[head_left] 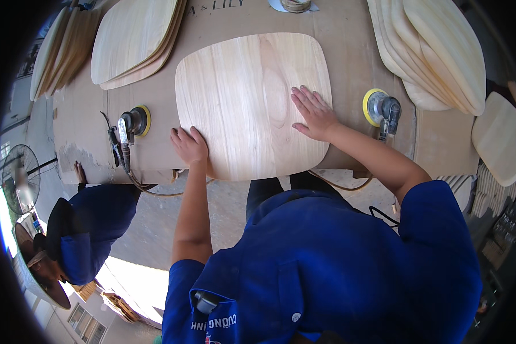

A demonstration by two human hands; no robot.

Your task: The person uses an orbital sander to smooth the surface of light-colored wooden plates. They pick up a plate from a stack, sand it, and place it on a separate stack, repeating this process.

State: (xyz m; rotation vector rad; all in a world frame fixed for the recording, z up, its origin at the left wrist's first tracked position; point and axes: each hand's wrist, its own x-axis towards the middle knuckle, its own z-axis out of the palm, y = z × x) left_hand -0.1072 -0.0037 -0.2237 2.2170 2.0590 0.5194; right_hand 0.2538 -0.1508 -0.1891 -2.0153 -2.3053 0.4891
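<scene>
A pale wooden panel with rounded corners (246, 97) lies flat on the cardboard-covered workbench (350, 51). My left hand (189, 144) rests at the panel's near-left edge, fingers together on the rim. My right hand (314, 113) lies flat on the panel's right part, fingers spread. Neither hand holds a tool. A round sander with a yellow pad (133, 123) lies just left of my left hand. A second sander with a yellow pad (381, 109) lies just right of my right hand.
Stacks of similar wooden panels sit at the back left (135, 40), far left (60, 49) and back right (436, 51); more lean at the right (499, 137). Another person in blue with a hat (80, 235) stands at the left. A fan (20, 178) stands beyond.
</scene>
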